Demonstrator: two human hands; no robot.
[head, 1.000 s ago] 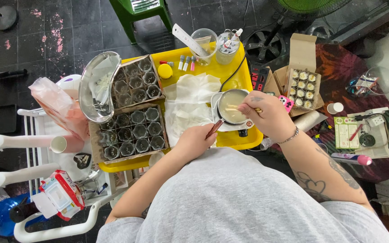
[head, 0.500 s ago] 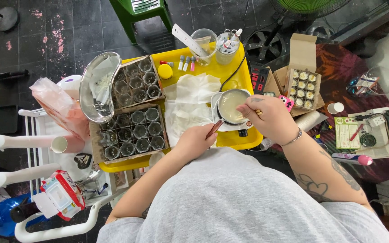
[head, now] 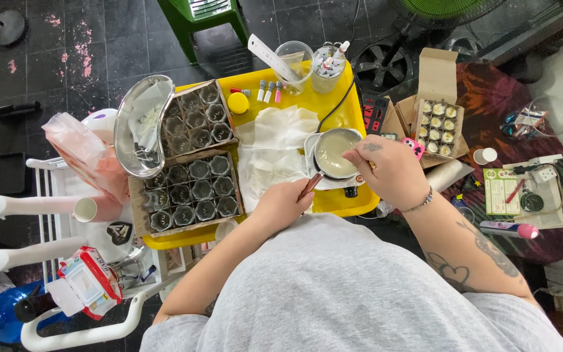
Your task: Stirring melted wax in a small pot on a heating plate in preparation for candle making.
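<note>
A small metal pot (head: 333, 151) of pale creamy liquid sits on a small white heater on the yellow table (head: 333, 104). My left hand (head: 283, 205) grips the pot's brown handle (head: 309, 187) near the table's front edge. My right hand (head: 386, 171) hovers over the pot's right rim, fingers closed on a thin stick whose tip dips toward the liquid; most of the stick is hidden by the fingers. Two cardboard boxes (head: 190, 166) of empty glass jars stand to the left of the pot. A crumpled white cloth (head: 275, 146) lies between boxes and pot.
A kidney-shaped metal dish (head: 139, 124) overhangs the table's left corner. A clear cup (head: 296, 57), small tubes and a yellow lid (head: 238, 103) sit at the far edge. To the right stands a box of filled jars (head: 439, 127), a power strip (head: 375, 112) and cluttered patterned table (head: 522, 195).
My right hand has shifted slightly over the pot's right rim, and the stick seen across the liquid a second ago is now mostly hidden. The left hand stays on the handle.
</note>
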